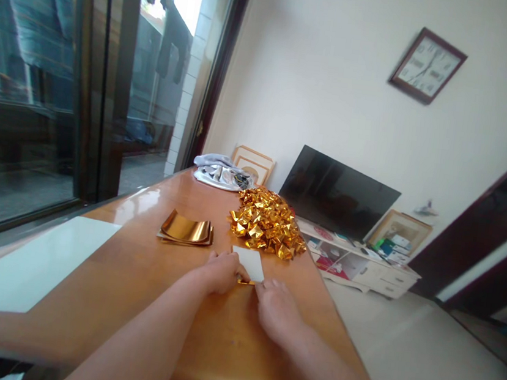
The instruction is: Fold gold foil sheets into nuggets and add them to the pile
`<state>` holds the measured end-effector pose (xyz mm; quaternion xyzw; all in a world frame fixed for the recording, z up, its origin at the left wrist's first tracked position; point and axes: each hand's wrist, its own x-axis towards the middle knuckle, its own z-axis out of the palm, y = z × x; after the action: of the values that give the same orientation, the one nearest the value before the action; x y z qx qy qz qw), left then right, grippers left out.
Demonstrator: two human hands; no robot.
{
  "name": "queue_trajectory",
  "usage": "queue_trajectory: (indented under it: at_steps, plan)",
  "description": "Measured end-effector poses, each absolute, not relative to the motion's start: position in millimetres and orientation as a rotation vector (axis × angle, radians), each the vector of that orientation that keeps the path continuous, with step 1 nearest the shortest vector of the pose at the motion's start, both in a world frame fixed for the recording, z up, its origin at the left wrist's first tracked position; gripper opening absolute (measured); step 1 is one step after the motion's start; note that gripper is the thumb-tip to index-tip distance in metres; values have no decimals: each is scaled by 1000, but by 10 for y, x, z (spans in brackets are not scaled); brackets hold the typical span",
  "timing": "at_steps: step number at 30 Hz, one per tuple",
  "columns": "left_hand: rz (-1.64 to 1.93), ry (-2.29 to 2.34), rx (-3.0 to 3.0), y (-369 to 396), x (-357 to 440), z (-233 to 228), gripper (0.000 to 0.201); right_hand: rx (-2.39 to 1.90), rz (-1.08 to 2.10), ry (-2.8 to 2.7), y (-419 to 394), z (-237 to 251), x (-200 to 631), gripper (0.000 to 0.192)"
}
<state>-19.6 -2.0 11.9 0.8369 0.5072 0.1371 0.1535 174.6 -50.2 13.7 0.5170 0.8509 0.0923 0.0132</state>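
Note:
A sheet of foil paper lies pale side up on the wooden table, its near edge turned up in a narrow gold strip. My left hand has its fingers closed on the left end of that strip. At the right end, my right hand presses its fingertips on the edge, fingers together. A stack of curled gold foil sheets sits to the left, beyond my left hand. Just past the sheet rises a heap of folded gold foil pieces.
White sheets cover the table's left side. At the far end is a silvery plate with items and a grey cloth. Beyond the table stand a television and a low white cabinet. A glass sliding door runs along the left.

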Motion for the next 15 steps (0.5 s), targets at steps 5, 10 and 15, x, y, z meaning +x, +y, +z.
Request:
queue_trajectory:
  at_steps: [5, 10, 15]
  plan:
    - [385, 1482, 2345, 16, -253, 135, 35, 1530, 321, 2568, -528, 195, 1632, 42]
    - [372, 1507, 2311, 45, -294, 118, 33, 1479, 292, 2515, -539, 263, 1560, 51]
    - [360, 1517, 2290, 63, -299, 109, 32, 1435, 290, 2537, -569, 352, 1516, 49]
